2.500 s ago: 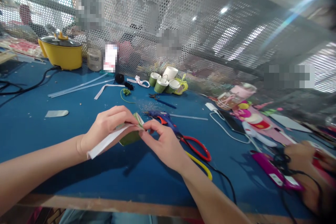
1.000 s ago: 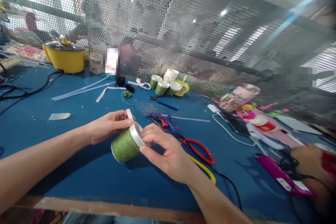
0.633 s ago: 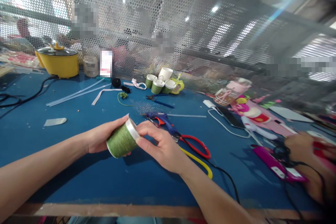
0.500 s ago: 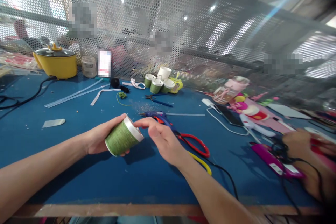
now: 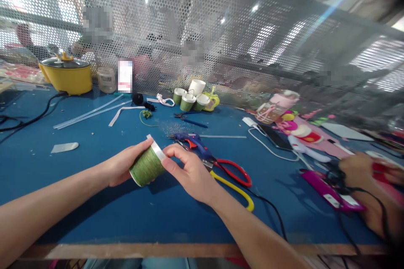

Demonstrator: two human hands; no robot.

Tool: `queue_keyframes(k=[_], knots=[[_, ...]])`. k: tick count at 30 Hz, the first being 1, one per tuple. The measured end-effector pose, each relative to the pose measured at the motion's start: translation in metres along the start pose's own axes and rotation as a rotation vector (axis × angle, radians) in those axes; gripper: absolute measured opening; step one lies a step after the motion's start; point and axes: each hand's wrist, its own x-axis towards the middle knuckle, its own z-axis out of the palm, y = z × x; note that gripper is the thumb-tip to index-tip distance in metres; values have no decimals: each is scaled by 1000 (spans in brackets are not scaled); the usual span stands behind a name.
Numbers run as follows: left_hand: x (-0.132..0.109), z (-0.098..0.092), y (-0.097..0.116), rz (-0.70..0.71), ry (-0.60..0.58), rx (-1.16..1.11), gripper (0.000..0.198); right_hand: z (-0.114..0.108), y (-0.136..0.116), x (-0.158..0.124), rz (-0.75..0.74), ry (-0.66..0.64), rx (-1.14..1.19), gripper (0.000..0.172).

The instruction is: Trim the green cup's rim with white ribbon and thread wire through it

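A cup wrapped in green yarn (image 5: 147,167), with a white band around its rim, is held tilted above the table, its mouth toward the upper right. My left hand (image 5: 124,164) is closed around its side and base, the thumb up near the rim. At the mouth, my right hand (image 5: 191,174) pinches the white rim between thumb and fingers. A small white end sticks up at the rim's upper left. Just beyond my right hand lie a blue glue gun (image 5: 197,143) and scissors with one red handle and one yellow handle (image 5: 236,190).
Several similar cups (image 5: 188,101) stand at the back by the perforated screen. Pliers (image 5: 192,121), clear glue sticks (image 5: 91,111) and a yellow pot (image 5: 67,76) are on the blue table. At right, another person's hand (image 5: 356,172) is near a purple box (image 5: 330,191).
My right hand has gone from a pointing finger at the cup's mouth to a thumb-and-finger pinch on the rim. The cup has shifted slightly right, and a white end now shows at the rim.
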Motion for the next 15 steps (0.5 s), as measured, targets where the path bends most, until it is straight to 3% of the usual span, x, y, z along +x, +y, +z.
queue_keyframes(k=[5, 9, 15], knots=[[-1, 1, -3, 189, 103, 123, 43, 1, 0, 0, 31, 3, -7, 17], [-1, 0, -4, 362, 188, 363, 43, 2, 0, 1, 39, 6, -15, 18], [-5, 4, -1, 414, 243, 581, 44, 3, 0, 1, 75, -5, -4, 18]])
